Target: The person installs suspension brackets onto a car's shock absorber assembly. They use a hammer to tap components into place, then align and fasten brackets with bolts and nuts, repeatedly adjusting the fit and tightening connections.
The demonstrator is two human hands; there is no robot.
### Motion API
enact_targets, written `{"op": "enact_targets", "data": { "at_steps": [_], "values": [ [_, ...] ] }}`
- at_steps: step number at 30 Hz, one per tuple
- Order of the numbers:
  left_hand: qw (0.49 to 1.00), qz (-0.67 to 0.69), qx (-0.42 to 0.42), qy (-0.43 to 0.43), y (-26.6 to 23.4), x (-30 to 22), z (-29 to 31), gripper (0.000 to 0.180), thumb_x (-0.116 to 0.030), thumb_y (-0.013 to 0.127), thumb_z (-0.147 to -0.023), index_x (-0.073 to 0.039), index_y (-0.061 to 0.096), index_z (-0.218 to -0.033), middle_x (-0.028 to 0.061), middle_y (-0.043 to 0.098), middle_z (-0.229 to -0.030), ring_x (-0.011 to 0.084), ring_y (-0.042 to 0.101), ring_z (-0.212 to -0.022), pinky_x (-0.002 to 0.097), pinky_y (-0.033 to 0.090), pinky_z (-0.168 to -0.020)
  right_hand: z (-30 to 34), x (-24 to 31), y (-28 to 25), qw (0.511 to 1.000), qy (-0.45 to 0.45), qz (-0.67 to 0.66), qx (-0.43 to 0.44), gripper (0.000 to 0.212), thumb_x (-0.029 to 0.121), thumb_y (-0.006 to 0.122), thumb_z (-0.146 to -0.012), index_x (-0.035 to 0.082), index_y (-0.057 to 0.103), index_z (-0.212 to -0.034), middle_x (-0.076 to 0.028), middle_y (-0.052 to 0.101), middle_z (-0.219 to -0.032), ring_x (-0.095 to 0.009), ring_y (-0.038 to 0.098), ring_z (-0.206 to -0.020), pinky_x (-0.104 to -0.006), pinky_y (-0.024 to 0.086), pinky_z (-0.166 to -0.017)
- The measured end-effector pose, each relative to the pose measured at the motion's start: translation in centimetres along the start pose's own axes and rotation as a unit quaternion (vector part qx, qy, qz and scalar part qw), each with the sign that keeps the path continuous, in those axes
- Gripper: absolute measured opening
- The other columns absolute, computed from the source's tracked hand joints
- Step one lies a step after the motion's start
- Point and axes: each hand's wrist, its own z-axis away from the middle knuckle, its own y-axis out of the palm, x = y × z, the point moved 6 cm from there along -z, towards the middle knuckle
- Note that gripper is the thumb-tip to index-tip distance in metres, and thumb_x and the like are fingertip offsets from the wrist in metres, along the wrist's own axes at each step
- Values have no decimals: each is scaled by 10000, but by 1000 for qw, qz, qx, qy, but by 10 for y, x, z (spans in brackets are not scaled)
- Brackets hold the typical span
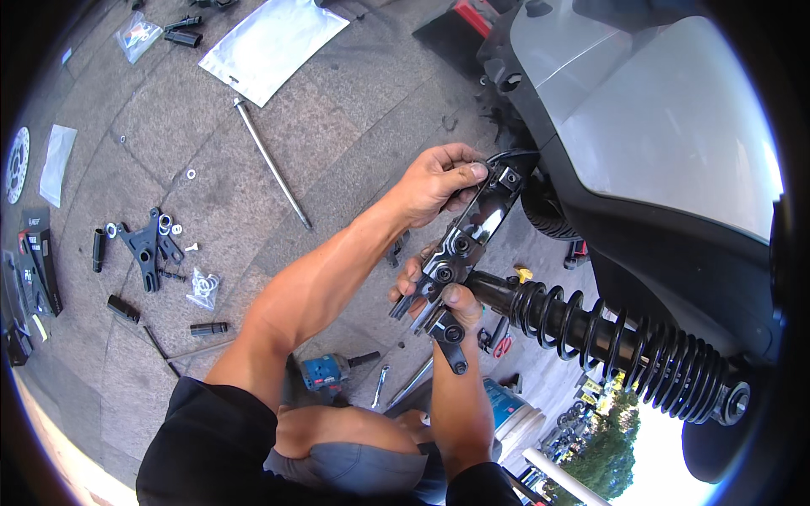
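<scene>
A long black metal bracket (462, 244) with bolt holes lies slanted across both my hands, beside the scooter's rear. My left hand (440, 181) is closed at its far end, thumb pressed near a thin black cable (510, 155); whether the cable is pinched too is hidden. Lower down, my right hand (462, 305) wraps around the near part from below, its fingertips showing on the left side and its thumb on the right. A black shock absorber with a coil spring (582, 325) extends from beside the bracket toward the lower right.
Grey scooter bodywork (650, 110) fills the upper right. On the paving lie a long axle (272, 160), a white bag (274, 46), a black three-armed bracket (150, 244), several sockets, washers and a brake disc (17, 164). A blue impact wrench (325, 371) and a bucket (516, 417) stand near my legs.
</scene>
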Motion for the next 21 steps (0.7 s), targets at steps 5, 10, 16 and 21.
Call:
{"op": "enact_targets", "data": {
  "at_steps": [5, 10, 16, 21],
  "values": [
    [999, 8, 31, -7, -2, 4, 6, 306, -205, 644, -906, 10, 567, -1108, 0, 549, -740, 47, 442, -529, 194, 307, -435, -8, -10, 18, 989, -6, -109, 101, 602, 157, 701, -790, 95, 431, -1324, -89, 514, -963, -199, 504, -892, -367, 416, -753],
    [995, 11, -39, 90, 6, 11, -4, 303, -186, 611, -921, 44, 552, -1110, 6, 584, -773, 39, 476, -581, 200, 360, -492, -26, -15, 39, 953, -33, -203, 224, 515, 162, 697, -785, 105, 465, -1241, -19, 466, -766, -118, 426, -636, -283, 337, -565],
    [989, 53, -59, 124, 11, 19, -2, 284, -157, 588, -932, 61, 554, -1111, 64, 640, -924, 91, 587, -835, 238, 482, -753, -37, -12, 53, 916, -33, -216, 336, 462, 160, 708, -786, 55, 478, -1172, 7, 431, -627, -99, 354, -476, -259, 274, -442],
    [984, 70, -51, 157, 20, 18, -1, 268, -132, 590, -924, 50, 568, -1119, 53, 643, -931, 80, 583, -831, 232, 472, -755, -35, -6, 64, 891, -52, -255, 373, 400, 104, 675, -806, 23, 436, -1116, -2, 418, -583, -84, 350, -418, -248, 273, -400]
  ]
}}
